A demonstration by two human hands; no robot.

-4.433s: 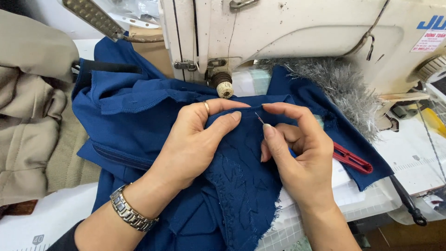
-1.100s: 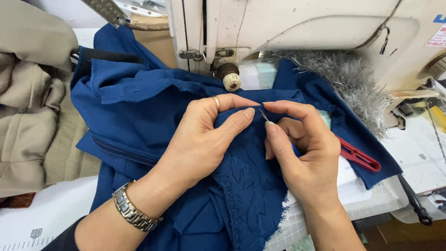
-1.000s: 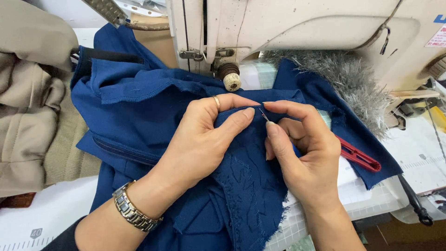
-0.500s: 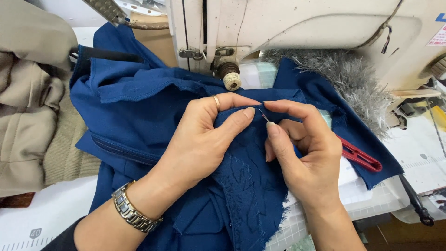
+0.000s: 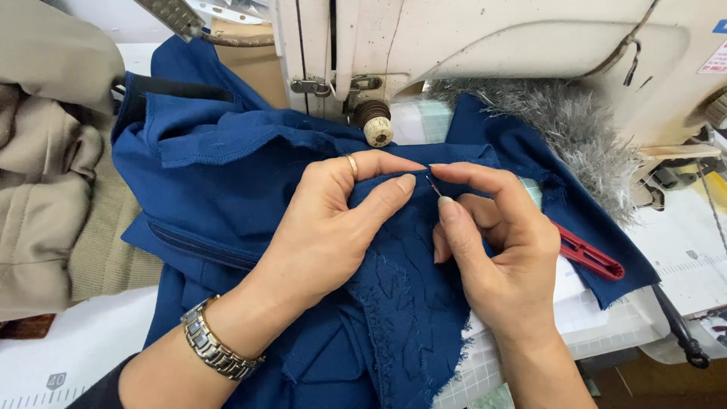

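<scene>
Our left hand pinches a fold of the blue garment draped before the sewing machine — soft, limp cloth, best held near the seam. Just beside that grip, our right hand closes on a thin seam ripper — light, sharp-tipped

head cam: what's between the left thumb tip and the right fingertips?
A fold of blue fabric and a thin metal tool tip, pinched by the right hand. The left hand grips the fabric edge. Shows in the head view.
</scene>
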